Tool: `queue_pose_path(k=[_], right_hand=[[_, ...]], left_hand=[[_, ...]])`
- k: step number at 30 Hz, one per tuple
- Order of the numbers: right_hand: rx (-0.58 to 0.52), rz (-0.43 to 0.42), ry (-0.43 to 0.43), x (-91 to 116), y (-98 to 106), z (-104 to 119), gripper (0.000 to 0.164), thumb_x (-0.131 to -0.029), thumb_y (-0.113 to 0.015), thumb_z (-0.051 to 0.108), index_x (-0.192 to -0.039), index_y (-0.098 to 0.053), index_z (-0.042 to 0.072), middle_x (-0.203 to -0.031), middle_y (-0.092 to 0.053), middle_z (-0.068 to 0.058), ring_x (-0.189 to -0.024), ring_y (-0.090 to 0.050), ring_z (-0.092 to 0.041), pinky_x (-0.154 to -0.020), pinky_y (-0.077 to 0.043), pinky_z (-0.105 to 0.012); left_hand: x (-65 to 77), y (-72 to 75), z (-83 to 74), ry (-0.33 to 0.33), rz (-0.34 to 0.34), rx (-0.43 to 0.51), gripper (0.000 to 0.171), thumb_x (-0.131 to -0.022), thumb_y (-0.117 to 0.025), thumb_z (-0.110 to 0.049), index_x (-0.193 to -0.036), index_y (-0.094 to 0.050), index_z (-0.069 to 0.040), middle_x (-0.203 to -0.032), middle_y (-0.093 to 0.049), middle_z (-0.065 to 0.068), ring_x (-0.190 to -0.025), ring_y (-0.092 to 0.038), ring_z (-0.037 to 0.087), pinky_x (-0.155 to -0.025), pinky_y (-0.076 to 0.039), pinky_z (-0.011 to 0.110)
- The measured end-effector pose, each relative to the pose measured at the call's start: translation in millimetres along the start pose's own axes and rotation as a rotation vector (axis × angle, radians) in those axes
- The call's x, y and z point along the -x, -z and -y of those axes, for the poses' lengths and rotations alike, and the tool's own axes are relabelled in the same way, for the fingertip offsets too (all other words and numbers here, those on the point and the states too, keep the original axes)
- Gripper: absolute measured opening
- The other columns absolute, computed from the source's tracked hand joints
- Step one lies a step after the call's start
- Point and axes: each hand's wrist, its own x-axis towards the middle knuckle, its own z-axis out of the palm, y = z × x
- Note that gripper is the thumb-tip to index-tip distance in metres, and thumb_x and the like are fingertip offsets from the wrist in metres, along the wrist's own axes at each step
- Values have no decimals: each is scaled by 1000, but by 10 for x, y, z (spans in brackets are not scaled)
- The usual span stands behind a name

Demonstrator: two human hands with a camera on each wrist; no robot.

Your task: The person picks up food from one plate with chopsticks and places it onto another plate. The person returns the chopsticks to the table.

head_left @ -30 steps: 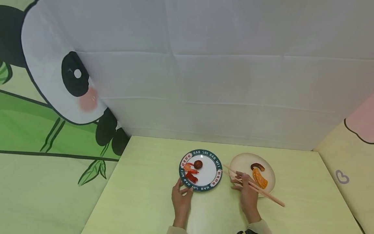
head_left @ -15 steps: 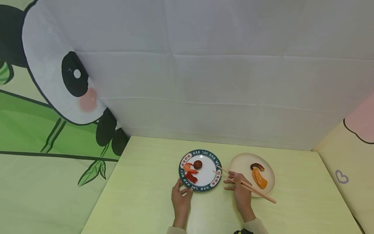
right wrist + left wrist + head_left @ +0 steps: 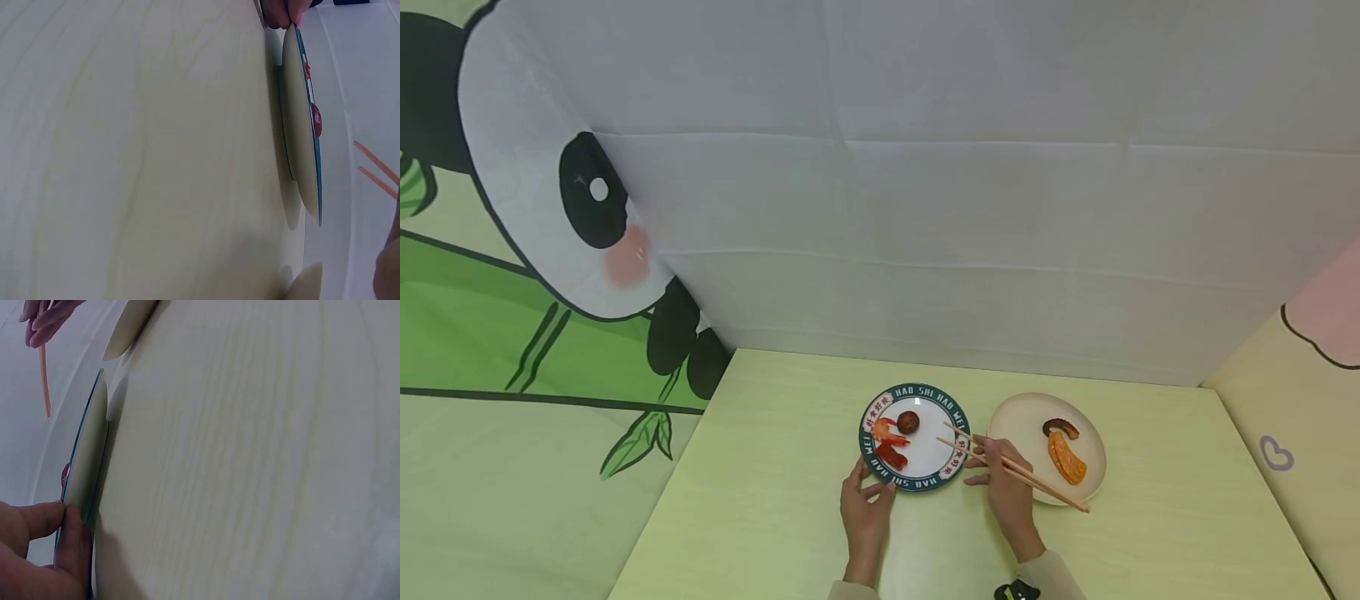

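A white plate (image 3: 934,450) with a dark green lettered rim stands in the middle of the table. On it lie a round brown mushroom-like piece (image 3: 908,422), an orange-red shrimp-like piece (image 3: 886,432) and a red piece (image 3: 891,455). My left hand (image 3: 867,512) pinches its near-left rim; the left wrist view shows the thumb above and fingers (image 3: 72,540) below the edge. My right hand (image 3: 1009,492) holds a pair of chopsticks (image 3: 1045,486), tips parted over the plate's right side with nothing between them. In the right wrist view the chopsticks (image 3: 378,169) hang above the plate.
A cream plate (image 3: 1018,412) stands to the right, partly behind my right hand. It bears a brown curved mushroom-like slice (image 3: 1062,427) and an orange piece (image 3: 1067,458). A white cloth wall (image 3: 925,250) rises behind the pale yellow table (image 3: 775,467).
My right hand has moved left with the chopsticks, from over the cream plate toward the green-rimmed one; their tips now hang over its right side. My left hand has stayed at the rim.
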Motion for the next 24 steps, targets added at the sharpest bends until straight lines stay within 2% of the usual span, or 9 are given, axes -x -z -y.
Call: queue_pose_path(k=[5, 8, 12, 16, 24], right_hand=[[-6, 25, 38, -31, -52, 2, 32, -111, -51, 8, -113, -70, -18, -103, -64, -35, -77, -78, -31, -54, -61, -35], [-1, 34, 48, -39, -75, -1, 31, -111, -51, 7, -110, -71, -17, -103, -66, -34, -76, -78, -31, -53, -61, -35], [-10, 47, 60, -47, -91, -17, 29, -110, -51, 3, -110, -70, -18, -98, -65, -33, -74, -77, -29, -53, -61, -35], [-10, 69, 77, -53, -106, -18, 29, -110, -51, 4, -109, -69, -19, -101, -65, -34, -75, -77, -30, -53, -61, -39], [37, 99, 73, -51, -136, -33, 27, -109, -54, 5, -109, -72, -15, -102, -65, -31, -76, -76, -29, -56, -62, -46]], left_hand=[[-13, 0, 22, -19, 2, 22, 71, -80, -79, 9, -147, -54, 9, -124, -59, 23, -87, -70, 24, -66, -55, 19], [-11, 3, 19, -30, 3, 31, 71, -80, -79, 10, -147, -54, 10, -123, -60, 24, -87, -71, 26, -66, -55, 20], [-12, -3, 4, -8, 4, 25, 71, -81, -79, 9, -147, -54, 8, -124, -59, 23, -89, -70, 26, -67, -55, 20], [-13, -9, -6, 18, 6, 9, 71, -82, -78, 8, -149, -53, 7, -125, -59, 22, -91, -70, 26, -68, -55, 20], [-4, -3, 6, 21, 5, 3, 71, -82, -78, 8, -148, -53, 7, -125, -59, 22, -92, -70, 27, -69, -55, 20]])
